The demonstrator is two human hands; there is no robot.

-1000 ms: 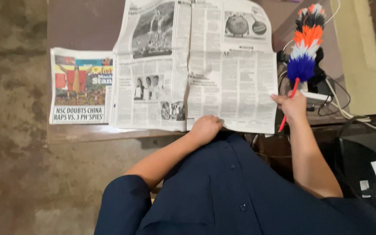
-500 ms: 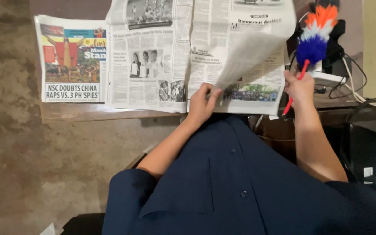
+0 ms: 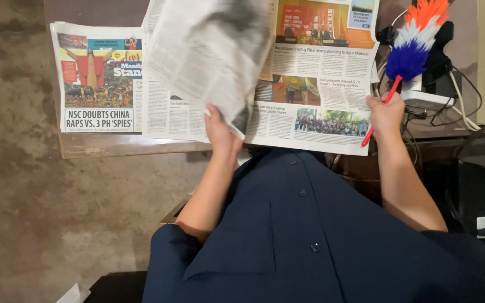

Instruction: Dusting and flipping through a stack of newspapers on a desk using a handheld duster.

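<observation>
Left hand (image 3: 223, 132) pinching a lifted newspaper page (image 3: 211, 56) at its lower edge; thin, limp, tearable; right hand (image 3: 385, 112) gripping a duster (image 3: 408, 53).

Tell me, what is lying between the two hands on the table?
In the head view, the open newspaper lies between the left hand, which lifts one page, and the right hand, which holds a feather duster.
</observation>
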